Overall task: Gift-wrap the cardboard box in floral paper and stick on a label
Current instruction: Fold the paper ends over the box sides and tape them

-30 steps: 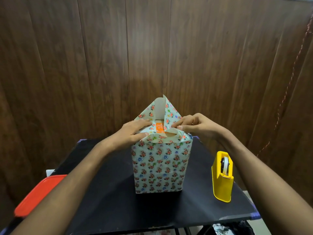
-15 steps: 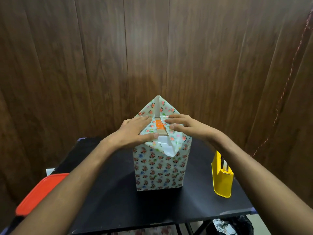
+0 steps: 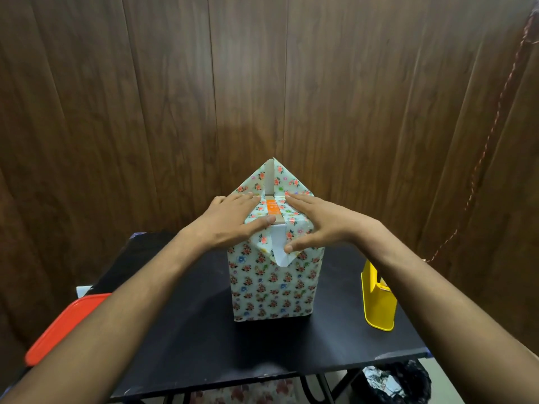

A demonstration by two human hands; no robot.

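Note:
The box wrapped in floral paper (image 3: 272, 284) stands upright in the middle of the black table (image 3: 204, 330). Its top end is partly folded: a triangular far flap (image 3: 274, 179) sticks up, and a near flap (image 3: 277, 249) hangs down the front, white side showing. An orange strip of the box (image 3: 273, 210) shows in the gap on top. My left hand (image 3: 233, 220) lies flat on the top's left side, fingers straight. My right hand (image 3: 323, 225) presses flat on the right side, its thumb on the near flap.
A yellow tape dispenser (image 3: 377, 298) stands at the table's right edge. A red lid (image 3: 64, 328) lies at the left edge beside a white item. A dark wood wall is close behind. A black bag (image 3: 396, 383) sits on the floor below right.
Both hands have flattened out on the box top, pressing the side folds down. The far flap has become a clean triangle and the near flap has dropped over the front.

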